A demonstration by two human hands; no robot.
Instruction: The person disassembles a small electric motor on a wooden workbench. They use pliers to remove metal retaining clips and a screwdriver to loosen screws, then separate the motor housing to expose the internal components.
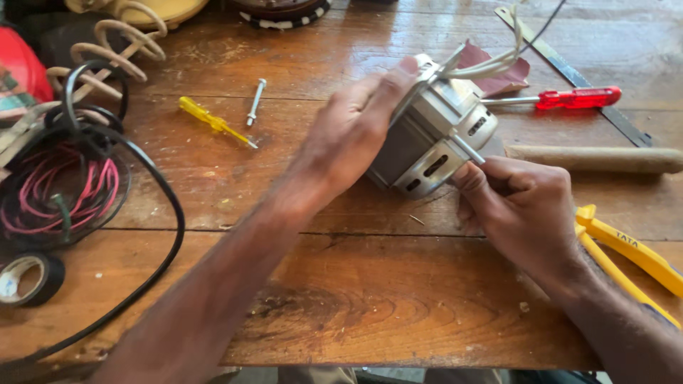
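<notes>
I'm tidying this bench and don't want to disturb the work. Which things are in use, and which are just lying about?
In use: left hand and right hand on the metal motor.

Lying about: yellow screwdriver, loose bolt, red screwdriver, yellow pliers, tape roll, wire coil.

- Soft, warm daylight fills the frame evenly; no harsh glare.
- Mild sheen shows on the wooden table (370,299) at upper centre.
- Shadows are faint and short beneath the hands.
- Slight softness at centre; lower-left forearm is blurred.
</notes>
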